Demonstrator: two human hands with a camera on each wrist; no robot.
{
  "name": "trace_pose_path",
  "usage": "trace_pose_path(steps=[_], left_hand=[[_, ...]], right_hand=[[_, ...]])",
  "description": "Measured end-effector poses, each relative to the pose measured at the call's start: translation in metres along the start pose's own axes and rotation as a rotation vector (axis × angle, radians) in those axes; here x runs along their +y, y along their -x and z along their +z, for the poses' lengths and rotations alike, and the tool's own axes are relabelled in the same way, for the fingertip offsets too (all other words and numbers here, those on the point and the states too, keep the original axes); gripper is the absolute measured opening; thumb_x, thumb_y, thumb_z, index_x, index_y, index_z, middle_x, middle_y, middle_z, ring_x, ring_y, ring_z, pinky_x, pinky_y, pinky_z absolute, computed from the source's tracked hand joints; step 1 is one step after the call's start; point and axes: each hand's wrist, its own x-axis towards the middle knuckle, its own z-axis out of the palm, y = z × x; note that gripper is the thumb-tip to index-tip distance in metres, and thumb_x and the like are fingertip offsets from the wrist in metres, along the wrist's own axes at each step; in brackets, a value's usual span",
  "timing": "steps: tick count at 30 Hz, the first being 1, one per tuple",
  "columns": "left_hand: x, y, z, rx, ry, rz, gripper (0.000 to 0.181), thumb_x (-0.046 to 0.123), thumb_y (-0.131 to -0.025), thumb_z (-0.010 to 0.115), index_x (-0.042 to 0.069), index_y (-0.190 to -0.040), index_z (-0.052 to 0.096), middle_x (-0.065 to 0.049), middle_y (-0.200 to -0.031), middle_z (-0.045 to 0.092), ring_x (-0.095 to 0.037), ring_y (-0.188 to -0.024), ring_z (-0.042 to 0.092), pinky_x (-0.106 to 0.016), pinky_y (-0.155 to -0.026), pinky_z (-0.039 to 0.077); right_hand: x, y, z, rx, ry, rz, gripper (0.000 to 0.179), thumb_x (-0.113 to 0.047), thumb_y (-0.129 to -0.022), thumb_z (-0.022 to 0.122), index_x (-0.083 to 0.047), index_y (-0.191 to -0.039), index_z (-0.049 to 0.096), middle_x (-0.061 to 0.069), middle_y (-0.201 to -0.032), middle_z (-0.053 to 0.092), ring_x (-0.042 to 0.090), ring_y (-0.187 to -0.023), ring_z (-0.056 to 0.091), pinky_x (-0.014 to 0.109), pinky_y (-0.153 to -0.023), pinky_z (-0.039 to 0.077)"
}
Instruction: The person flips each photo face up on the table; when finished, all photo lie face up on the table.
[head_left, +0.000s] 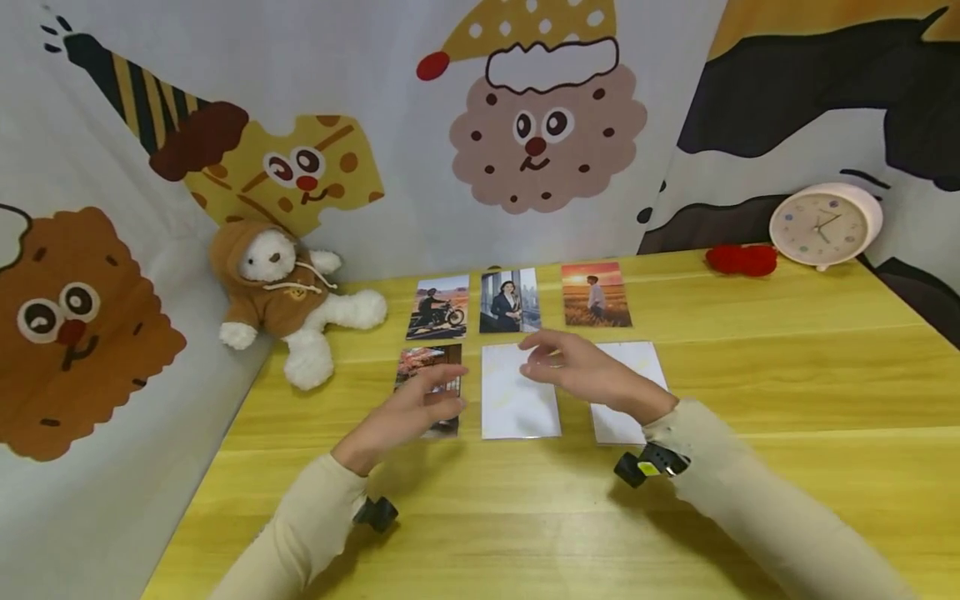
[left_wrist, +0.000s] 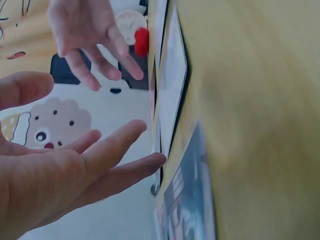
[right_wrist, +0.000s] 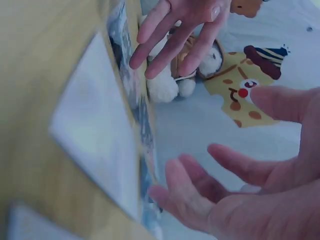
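My left hand (head_left: pixel 405 414) hovers over the lower-left photo (head_left: pixel 429 360), hiding part of it, its fingers loosely extended and nothing in them. Above the blank white middle card (head_left: pixel 519 408) is my right hand (head_left: pixel 588 369), fingers spread and slightly bent, also holding nothing; the left wrist view shows this right hand (left_wrist: pixel 87 35) facing the left one. Another white card (head_left: pixel 618 423) lies partly under the right wrist. Behind them, in a row, lie a motorcycle photo (head_left: pixel 438 308), a photo of a person in a dark suit (head_left: pixel 510 302) and a sunset field photo (head_left: pixel 597 296).
A plush bear (head_left: pixel 281 292) in a brown hoodie sits at the back left against the patterned curtain (head_left: pixel 405 167). At the back right stand a pale round clock (head_left: pixel 825 225) and a red plush object (head_left: pixel 742 260). Everything rests on a yellow wood-grain table (head_left: pixel 510 517).
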Motion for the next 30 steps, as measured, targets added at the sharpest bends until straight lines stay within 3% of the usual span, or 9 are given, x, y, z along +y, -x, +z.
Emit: trace_pose_path(steps=[4,9,12,16,21,25,30], left_hand=[[0.0,0.002,0.011,-0.019,0.055,0.001,0.06,0.024,-0.103,0.056,0.008,-0.155,0.033,-0.018,-0.163,0.03,-0.04,-0.146,0.039,-0.053,-0.112,0.045],[-0.002,0.002,0.025,-0.038,0.046,-0.005,0.059,0.021,-0.103,0.054,0.01,-0.156,0.031,-0.02,-0.165,0.027,-0.04,-0.147,0.039,-0.057,-0.115,0.04],[-0.003,0.0,0.029,-0.021,0.038,-0.012,0.059,0.023,-0.103,0.056,0.013,-0.156,0.033,-0.017,-0.165,0.026,-0.039,-0.148,0.037,-0.059,-0.117,0.036],[-0.003,-0.007,0.031,0.007,0.045,-0.021,0.057,0.024,-0.101,0.058,0.013,-0.153,0.039,-0.019,-0.161,0.031,-0.037,-0.141,0.046,-0.055,-0.115,0.041],[-0.005,-0.011,0.029,0.015,0.107,-0.052,0.056,0.023,-0.1,0.057,0.011,-0.152,0.04,-0.023,-0.156,0.034,-0.034,-0.13,0.054,-0.049,-0.11,0.047],[-0.004,-0.012,0.026,0.04,0.222,-0.07,0.054,0.019,-0.101,0.055,0.008,-0.152,0.039,-0.024,-0.155,0.033,-0.038,-0.13,0.056,-0.05,-0.112,0.046],[-0.002,-0.013,0.023,0.061,0.345,-0.067,0.052,0.012,-0.102,0.051,0.003,-0.151,0.035,-0.025,-0.151,0.031,-0.04,-0.134,0.051,-0.048,-0.117,0.041]], right_hand=[[0.015,0.015,-0.004,0.017,-0.086,0.054,0.049,-0.03,-0.104,0.054,-0.004,-0.144,0.046,0.022,-0.143,0.049,0.042,-0.135,0.051,0.054,-0.108,0.046],[0.025,0.029,-0.001,0.041,-0.15,0.085,0.053,-0.031,-0.104,0.054,0.0,-0.146,0.043,0.023,-0.142,0.049,0.042,-0.134,0.05,0.054,-0.107,0.046],[0.028,0.034,0.003,0.049,-0.224,0.079,0.053,-0.029,-0.104,0.054,0.002,-0.145,0.042,0.024,-0.141,0.049,0.038,-0.131,0.052,0.053,-0.107,0.046],[0.029,0.035,0.007,0.048,-0.282,0.068,0.052,-0.028,-0.104,0.054,0.003,-0.144,0.04,0.026,-0.142,0.047,0.038,-0.129,0.052,0.05,-0.108,0.048],[0.029,0.034,0.009,0.051,-0.285,0.065,0.052,-0.028,-0.105,0.053,0.003,-0.145,0.039,0.027,-0.141,0.047,0.039,-0.129,0.053,0.049,-0.108,0.048],[0.029,0.033,0.012,0.052,-0.272,0.065,0.054,-0.027,-0.104,0.054,0.002,-0.147,0.038,0.026,-0.14,0.049,0.04,-0.129,0.053,0.05,-0.107,0.049],[0.022,0.03,0.02,0.07,-0.118,0.072,0.061,-0.031,-0.103,0.057,-0.002,-0.151,0.034,0.027,-0.141,0.048,0.047,-0.134,0.049,0.055,-0.106,0.049]])
